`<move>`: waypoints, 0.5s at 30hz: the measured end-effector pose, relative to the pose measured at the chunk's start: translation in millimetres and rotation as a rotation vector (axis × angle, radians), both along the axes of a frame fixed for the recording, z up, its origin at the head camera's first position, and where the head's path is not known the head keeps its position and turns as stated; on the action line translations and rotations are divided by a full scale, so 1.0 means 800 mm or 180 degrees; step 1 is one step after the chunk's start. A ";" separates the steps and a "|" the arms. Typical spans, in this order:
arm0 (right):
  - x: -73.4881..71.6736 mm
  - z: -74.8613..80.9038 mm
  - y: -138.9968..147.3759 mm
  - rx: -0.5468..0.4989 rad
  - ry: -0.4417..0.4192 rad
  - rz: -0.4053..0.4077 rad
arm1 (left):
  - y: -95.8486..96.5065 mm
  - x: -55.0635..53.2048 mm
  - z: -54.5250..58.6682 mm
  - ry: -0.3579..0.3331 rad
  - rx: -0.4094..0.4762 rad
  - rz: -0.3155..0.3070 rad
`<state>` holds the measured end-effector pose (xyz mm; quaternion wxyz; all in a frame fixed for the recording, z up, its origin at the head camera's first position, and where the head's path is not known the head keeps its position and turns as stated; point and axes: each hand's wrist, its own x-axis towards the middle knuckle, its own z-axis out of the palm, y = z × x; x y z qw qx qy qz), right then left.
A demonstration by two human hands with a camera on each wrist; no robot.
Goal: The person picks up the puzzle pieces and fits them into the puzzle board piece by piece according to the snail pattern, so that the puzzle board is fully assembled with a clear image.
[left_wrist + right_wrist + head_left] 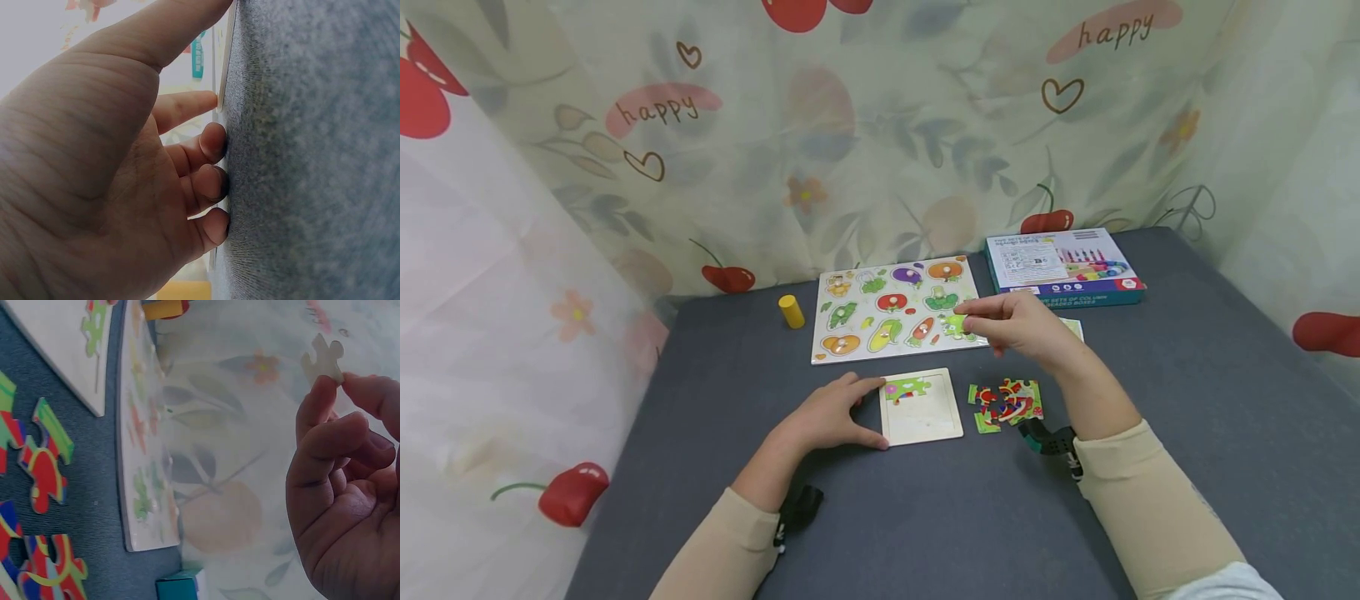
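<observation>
My right hand [1018, 327] pinches a green puzzle piece [955, 326] between thumb and fingertip, raised in front of the vegetable board. In the right wrist view the piece's pale back [325, 360] shows. The square wooden puzzle tray [925, 423] lies flat, with joined green pieces [907, 387] along its upper left part. Beside its left edge is my left hand [829, 414], the index finger touching near the upper corner and the thumb near the lower one. The left wrist view shows the other fingertips [212, 181] resting on the table. Loose red and green puzzle pieces [1015, 404] lie right of the tray.
The white vegetable board [865, 321] lies behind the tray. A yellow cylinder [791, 312] stands at its left. At the back right is a teal and white box [1063, 267], with a pale card edge [1075, 327] partly showing behind the right hand. A patterned curtain [880, 125] hangs behind the table.
</observation>
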<state>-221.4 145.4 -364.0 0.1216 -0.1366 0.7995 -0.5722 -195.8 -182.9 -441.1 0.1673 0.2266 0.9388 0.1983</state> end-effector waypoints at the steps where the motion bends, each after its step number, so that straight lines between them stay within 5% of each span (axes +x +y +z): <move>1: -0.001 -0.003 -0.002 0.0000 -0.0034 0.0027 | 0.000 0.000 0.000 -0.0003 0.0000 0.0003; 15: -0.015 -0.046 -0.018 0.0127 -0.0313 0.0203 | -0.001 -0.001 -0.001 0.0017 -0.0035 -0.0009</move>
